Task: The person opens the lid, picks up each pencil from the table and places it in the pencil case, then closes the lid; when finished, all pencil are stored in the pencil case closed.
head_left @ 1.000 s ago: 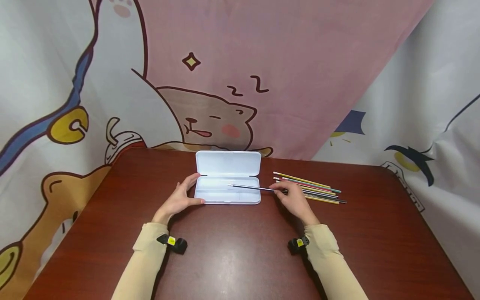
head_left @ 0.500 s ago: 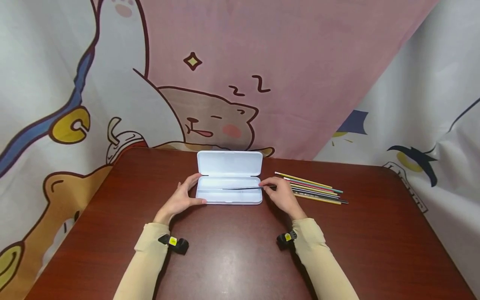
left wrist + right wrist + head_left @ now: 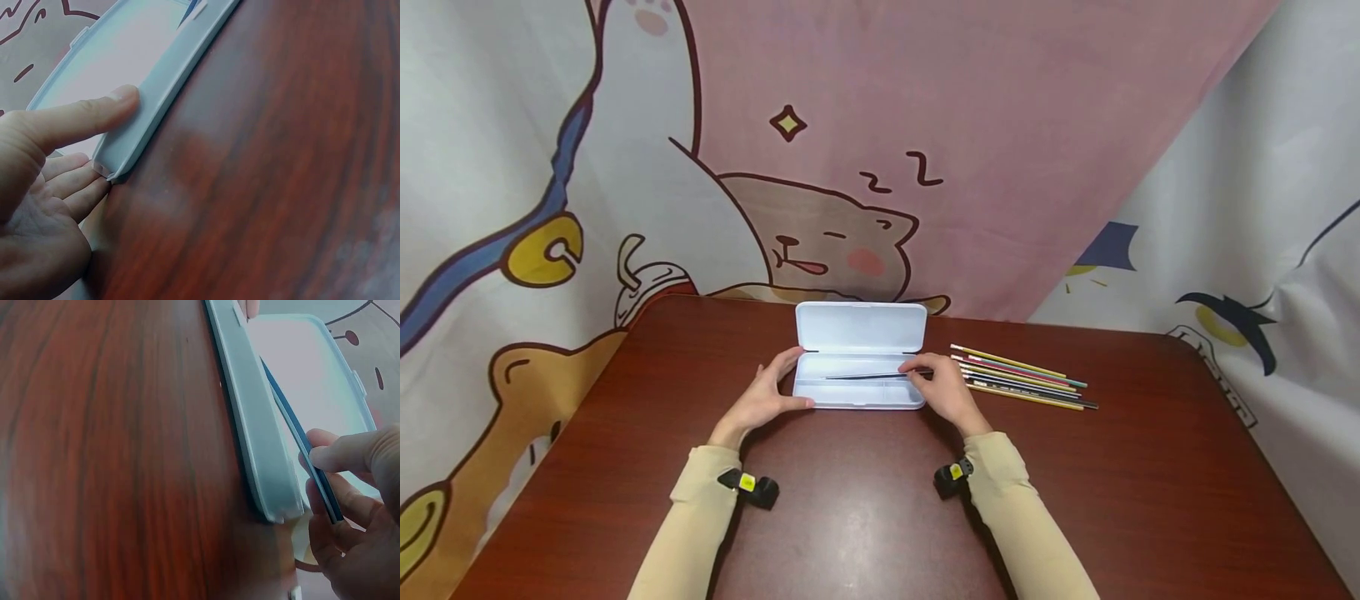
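The right hand (image 3: 947, 392) pinches a dark pencil (image 3: 291, 412), seemingly above the white pencil case (image 3: 842, 394); the left hand (image 3: 758, 402), fingers spread, grips the case.

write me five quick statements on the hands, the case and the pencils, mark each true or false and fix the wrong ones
1. The right hand holds a dark pencil. True.
2. The case's lid is closed. False: the lid stands open.
3. The left hand touches the left end of the white pencil case. True.
4. The loose pencils lie to the left of the case. False: the loose pencils lie on the table to its right.
5. The dark pencil reaches over the open case. True.
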`<state>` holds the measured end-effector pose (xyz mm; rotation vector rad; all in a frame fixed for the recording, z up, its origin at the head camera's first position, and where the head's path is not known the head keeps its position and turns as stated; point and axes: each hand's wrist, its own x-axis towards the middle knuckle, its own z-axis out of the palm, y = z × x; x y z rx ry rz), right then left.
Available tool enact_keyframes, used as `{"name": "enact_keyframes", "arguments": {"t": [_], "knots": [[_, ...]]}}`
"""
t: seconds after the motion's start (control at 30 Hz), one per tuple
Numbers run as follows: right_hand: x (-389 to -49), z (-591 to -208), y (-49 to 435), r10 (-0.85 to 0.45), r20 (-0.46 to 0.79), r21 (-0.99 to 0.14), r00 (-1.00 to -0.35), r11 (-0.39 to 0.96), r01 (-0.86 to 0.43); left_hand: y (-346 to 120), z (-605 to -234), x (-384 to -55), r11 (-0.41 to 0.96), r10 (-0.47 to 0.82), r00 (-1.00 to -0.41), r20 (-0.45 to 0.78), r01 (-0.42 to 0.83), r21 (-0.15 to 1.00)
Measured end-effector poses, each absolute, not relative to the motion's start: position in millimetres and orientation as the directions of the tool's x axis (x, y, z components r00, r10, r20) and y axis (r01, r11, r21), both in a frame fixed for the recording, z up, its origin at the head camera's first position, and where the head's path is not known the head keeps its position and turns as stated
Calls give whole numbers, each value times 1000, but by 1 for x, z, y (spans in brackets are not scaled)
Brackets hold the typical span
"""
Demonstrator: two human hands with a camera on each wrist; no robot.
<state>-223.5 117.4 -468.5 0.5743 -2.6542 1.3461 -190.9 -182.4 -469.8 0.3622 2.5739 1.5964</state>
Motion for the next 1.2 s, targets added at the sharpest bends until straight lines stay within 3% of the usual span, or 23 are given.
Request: {"name": "enact_keyframes", "arguments": {"t": [0.13,0.6,1.07,1.2], "knots": [[-222,-467,109,-274,254,-766,-928,528,-366,-188,-488,-200,422,246,-968,57,159,892],[-225,-468,94,-262,204,-794,-943,520,-315,-190,-491,-202,419,251,-966,54,159,894],[-224,-469,101,-259,198,-813,-945,496,-306,-180,-459,-186,406,266,-962,58,166,899],[-223,-468,105,-259,195,-815,-946,493,-303,-184,-472,-192,418,265,-962,62,173,892]]}}
